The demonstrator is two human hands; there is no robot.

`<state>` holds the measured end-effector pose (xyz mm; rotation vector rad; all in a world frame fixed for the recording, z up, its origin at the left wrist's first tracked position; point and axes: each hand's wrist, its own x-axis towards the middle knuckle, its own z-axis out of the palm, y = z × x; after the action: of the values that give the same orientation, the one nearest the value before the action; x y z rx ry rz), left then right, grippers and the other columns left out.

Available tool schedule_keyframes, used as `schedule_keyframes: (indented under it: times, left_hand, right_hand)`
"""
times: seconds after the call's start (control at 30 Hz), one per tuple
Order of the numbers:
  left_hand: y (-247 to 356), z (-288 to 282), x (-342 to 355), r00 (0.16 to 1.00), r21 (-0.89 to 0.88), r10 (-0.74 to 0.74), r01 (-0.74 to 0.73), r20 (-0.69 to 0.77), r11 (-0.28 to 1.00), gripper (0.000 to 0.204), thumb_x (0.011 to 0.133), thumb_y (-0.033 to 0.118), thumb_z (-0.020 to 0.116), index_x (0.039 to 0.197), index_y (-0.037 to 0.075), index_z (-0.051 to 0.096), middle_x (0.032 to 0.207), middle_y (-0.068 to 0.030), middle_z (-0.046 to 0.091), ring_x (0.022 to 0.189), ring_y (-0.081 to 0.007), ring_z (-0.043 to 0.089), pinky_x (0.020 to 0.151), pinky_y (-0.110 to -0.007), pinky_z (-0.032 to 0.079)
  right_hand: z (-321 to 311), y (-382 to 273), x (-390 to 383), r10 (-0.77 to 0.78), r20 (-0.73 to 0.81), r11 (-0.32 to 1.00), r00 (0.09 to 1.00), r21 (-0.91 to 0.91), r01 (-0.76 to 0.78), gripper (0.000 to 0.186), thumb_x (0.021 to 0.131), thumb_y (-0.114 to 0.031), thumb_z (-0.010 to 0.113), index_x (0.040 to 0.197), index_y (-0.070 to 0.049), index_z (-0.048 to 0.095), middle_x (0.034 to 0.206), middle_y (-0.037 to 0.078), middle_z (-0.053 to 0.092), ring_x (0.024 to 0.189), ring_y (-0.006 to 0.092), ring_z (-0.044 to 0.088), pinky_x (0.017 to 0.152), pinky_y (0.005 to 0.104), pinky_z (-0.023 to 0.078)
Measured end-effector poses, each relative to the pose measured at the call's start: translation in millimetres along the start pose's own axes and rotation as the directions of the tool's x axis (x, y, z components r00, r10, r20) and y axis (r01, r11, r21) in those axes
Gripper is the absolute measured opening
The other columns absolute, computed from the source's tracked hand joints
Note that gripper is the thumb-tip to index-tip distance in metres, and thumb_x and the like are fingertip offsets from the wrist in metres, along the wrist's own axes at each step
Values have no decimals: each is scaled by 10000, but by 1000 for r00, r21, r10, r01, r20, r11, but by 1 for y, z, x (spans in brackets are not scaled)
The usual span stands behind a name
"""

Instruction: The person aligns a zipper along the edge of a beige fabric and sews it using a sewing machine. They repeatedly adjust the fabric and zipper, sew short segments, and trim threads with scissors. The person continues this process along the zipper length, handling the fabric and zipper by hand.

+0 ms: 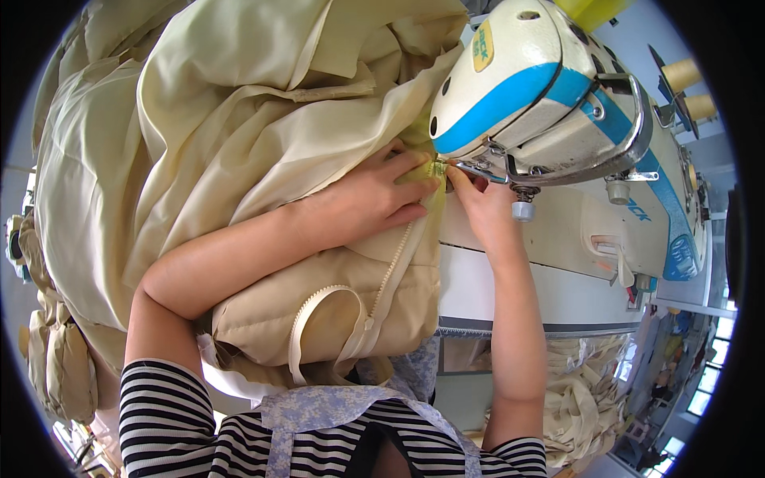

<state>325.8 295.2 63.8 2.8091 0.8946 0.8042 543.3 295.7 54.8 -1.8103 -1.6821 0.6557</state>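
My left hand (374, 195) lies flat on a padded cream garment (263, 311), pressing the cloth close to the needle of a white and blue sewing machine (542, 95). My right hand (478, 195) pinches the cloth edge and the cream zipper tape (394, 267) right under the machine head. The zipper runs down from the needle area and loops across the garment near my lap. A large heap of pale yellow fabric (199, 119) is piled behind my left arm.
The white machine table (494, 287) extends to the right under the machine. Yellow thread cones (685, 80) stand at the upper right. A pile of cream fabric pieces (582, 398) lies below the table, and more padded cream pieces (56, 350) hang at the far left.
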Motion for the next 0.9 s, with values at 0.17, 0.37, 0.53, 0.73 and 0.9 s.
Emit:
schedule_keyframes:
  times: [0.17, 0.37, 0.53, 0.73, 0.9]
  left_hand:
    - [0, 0, 1, 993, 61, 108, -110, 41, 992, 287, 828, 192, 753, 1087, 81, 701, 1119, -67, 626, 1069, -275, 591, 948, -410, 519]
    - [-4, 1, 5, 982, 124, 188, -185, -18, 975, 220, 804, 203, 680, 973, 61, 679, 985, -44, 561, 964, -230, 553, 822, -336, 528]
    - [-2, -2, 6, 985, 105, 168, -165, -27, 981, 223, 818, 217, 691, 993, 79, 690, 992, -30, 566, 978, -221, 558, 803, -358, 536]
    - [0, -5, 4, 996, 150, 69, -76, 47, 986, 210, 894, 275, 706, 1074, 170, 733, 1105, 42, 639, 1082, -186, 588, 1041, -524, 383]
    - [6, -9, 3, 992, 180, 52, -73, 118, 981, 289, 896, 279, 698, 1165, 174, 719, 1173, 36, 632, 1133, -195, 577, 1078, -550, 351]
  right_hand:
    - [1, 2, 0, 24, 12, 999, 1000, -33, -24, 263, 923, -240, 743, 1065, -18, 749, 785, 8, 684, 658, 88, 508, 631, 298, 466]
    - [9, 9, 2, -29, -75, 997, 997, 75, 35, 227, 867, -238, 762, 915, -20, 720, 737, 95, 689, 667, 257, 616, 638, 379, 497]
    - [9, 6, 0, -33, -73, 998, 997, 57, 38, 225, 833, -236, 775, 818, -23, 703, 711, 139, 687, 669, 356, 660, 632, 429, 507]
    - [17, 20, -2, -48, -110, 996, 993, 65, 55, 220, 834, -231, 775, 801, -26, 703, 761, 153, 698, 738, 390, 673, 662, 473, 518]
    - [-1, 1, -13, -207, -209, 974, 956, 47, 221, 280, 935, -261, 697, 941, 18, 707, 738, 112, 695, 654, 224, 625, 601, 346, 492]
